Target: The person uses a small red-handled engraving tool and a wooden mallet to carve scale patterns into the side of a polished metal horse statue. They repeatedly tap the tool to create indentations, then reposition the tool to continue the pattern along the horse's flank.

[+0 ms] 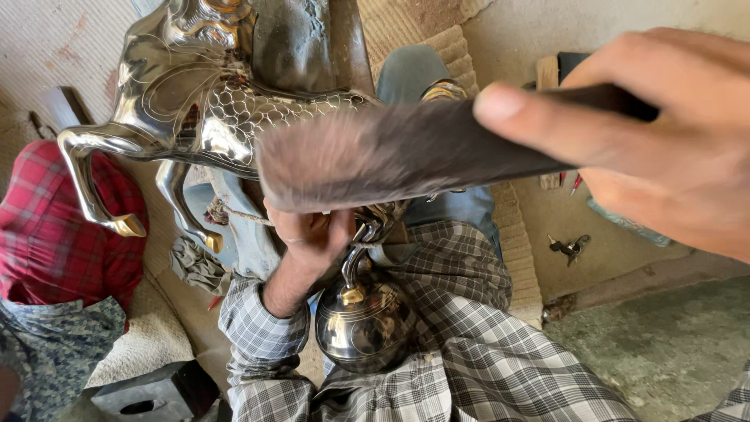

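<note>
Close to the lens, upper right: right hand [672,133] clamped on a dark handle, thumb laid flat along it, wielding a brush [375,160] with grey-brown bristles fanned out and blurred across the middle of view. Lower, at centre: left hand [312,234] gripping the base of a polished metal horse [226,101], fingers curled under, partly hidden behind the bristles. Horse lying on its side across the lap, silvery with engraved scale and line patterns, legs [101,180] stretched toward the left with brass-coloured hooves, body touching or just behind the brush tips; exact contact not clear through the blur. Below the left hand, resting against the checked shirt [484,352]: a rounded, shiny metal ball [363,324] with a curved neck rising from it, seemingly part of the same piece. Left edge: another person in a red plaid shirt [55,234], no hands showing. Right, on the floor: a small bunch of keys [570,247], well apart from both hands. Bottom left: a dark metal block [141,395] near the sleeve.
</note>
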